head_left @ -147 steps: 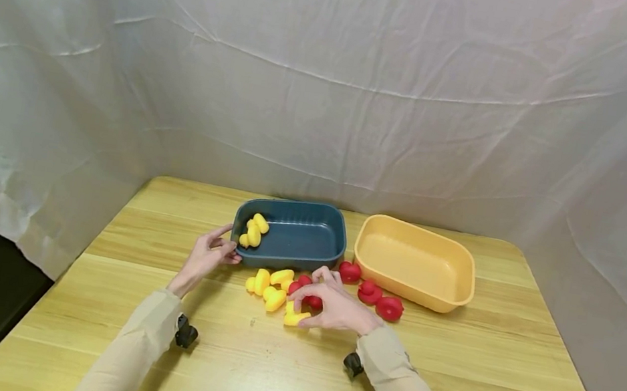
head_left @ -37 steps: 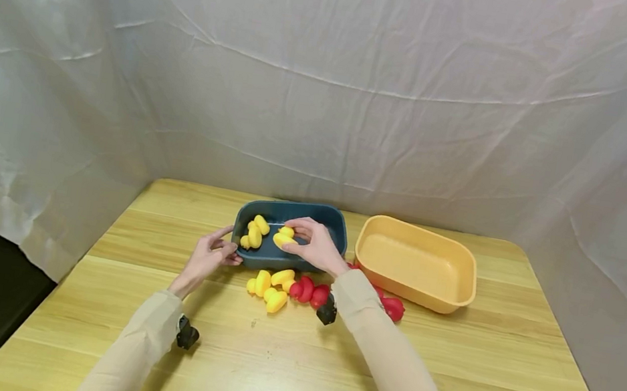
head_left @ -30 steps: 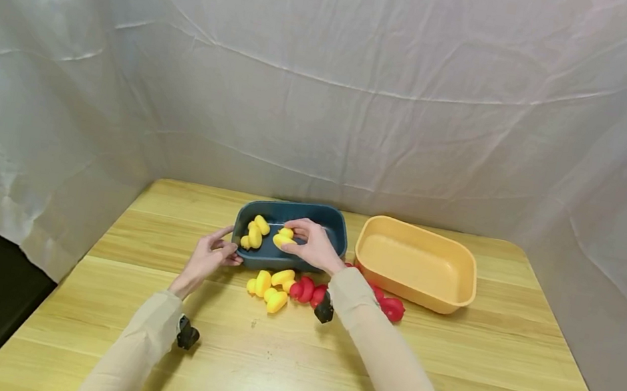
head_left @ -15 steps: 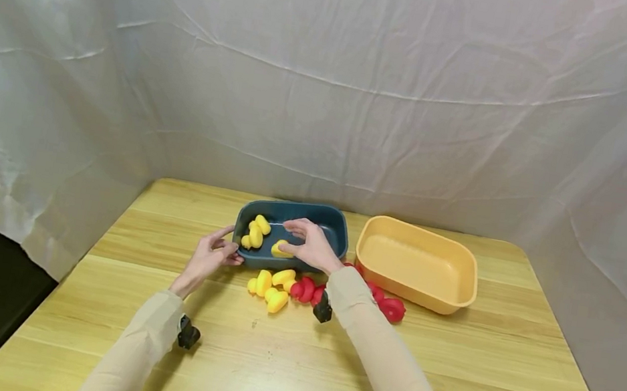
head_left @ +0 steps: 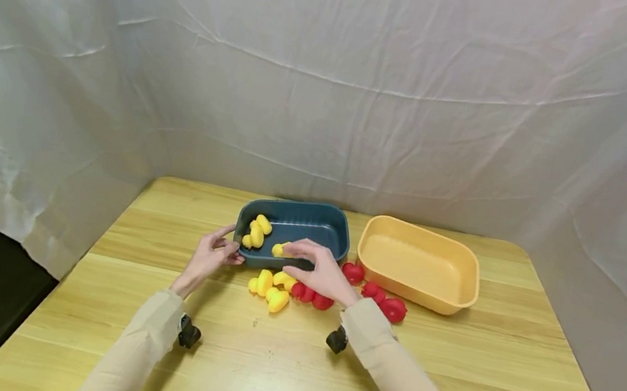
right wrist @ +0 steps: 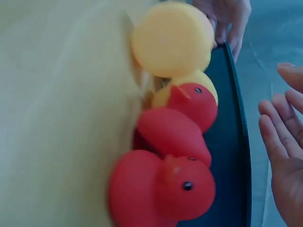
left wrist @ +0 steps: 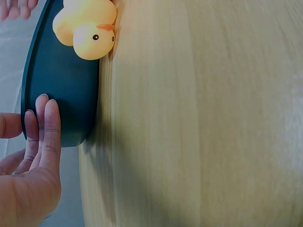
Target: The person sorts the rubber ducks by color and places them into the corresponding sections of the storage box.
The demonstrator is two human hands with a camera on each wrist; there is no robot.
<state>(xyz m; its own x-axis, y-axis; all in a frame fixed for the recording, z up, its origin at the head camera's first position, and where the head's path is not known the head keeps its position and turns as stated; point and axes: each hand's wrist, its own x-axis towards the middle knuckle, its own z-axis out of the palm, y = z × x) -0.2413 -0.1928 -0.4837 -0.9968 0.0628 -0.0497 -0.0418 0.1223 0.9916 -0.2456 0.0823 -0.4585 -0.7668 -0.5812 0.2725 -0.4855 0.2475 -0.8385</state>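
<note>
My left hand (head_left: 208,261) holds the left end of a dark blue bin (head_left: 317,231), its rim between thumb and fingers, as the left wrist view also shows. Several yellow rubber ducks (head_left: 257,236) lie at the bin's left side. Another yellow duck (head_left: 278,250) sits nearer its middle, partly hidden by my right hand (head_left: 321,272). That hand is over the bin's front wall, thumb and fingers apart, with nothing held. In front of the bin, yellow ducks (head_left: 277,300) and red rubber ducks (right wrist: 173,135) lie close together on the table.
An orange bin (head_left: 416,258) stands right of the blue one, with no ducks seen inside. Along its front lie more red ducks (head_left: 392,310). The wooden table (head_left: 263,370) ends at a pale curtain (head_left: 353,93) behind both bins.
My right hand set a yellow duck down in the blue bin and let it go, then drew back toward the bin's front edge. My left hand has stayed at the bin's left end.
</note>
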